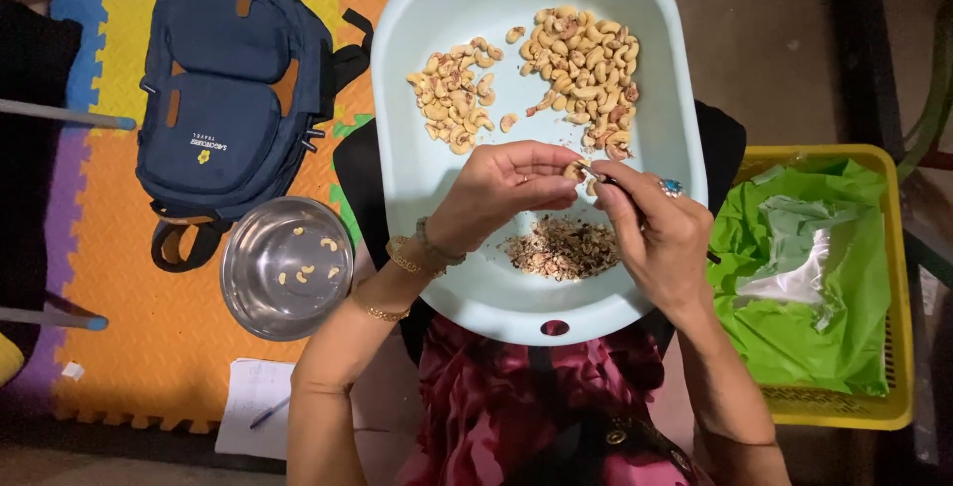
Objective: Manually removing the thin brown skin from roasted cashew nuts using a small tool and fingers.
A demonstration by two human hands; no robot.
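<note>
Over the near half of a pale blue oval tub (655,69) resting on the person's lap, the two hands meet around a single cashew nut (575,170). The left hand (496,193) comes in from the left with its grip clenched on the nut, thumb below and fingertips above, so the nut sits at the very tip of that pinch, sticking out toward the right. The right hand (655,233), wearing a ring with a blue stone, comes in from the right with its grip closed on a small dark tool (608,181) whose tip touches the nut's outer end; most of the tool is hidden by the fingers, and what kind it is cannot be told. The nut's long axis seems to run roughly left to right, from one hand to the other, though it is small and partly covered. Directly beneath the hands, on the tub floor, lies a heap of brown skins (562,248). Farther up the tub lie two piles of cashews, a smaller one (454,99) to the left and a larger one (586,64) to the right, well apart from the hands. On the foam floor mat (129,337) left of the tub stands a steel bowl (248,292) with a few pale kernels, near a navy backpack (233,89). To the right sits a yellow basket (898,387) lined with green plastic (854,277).
</note>
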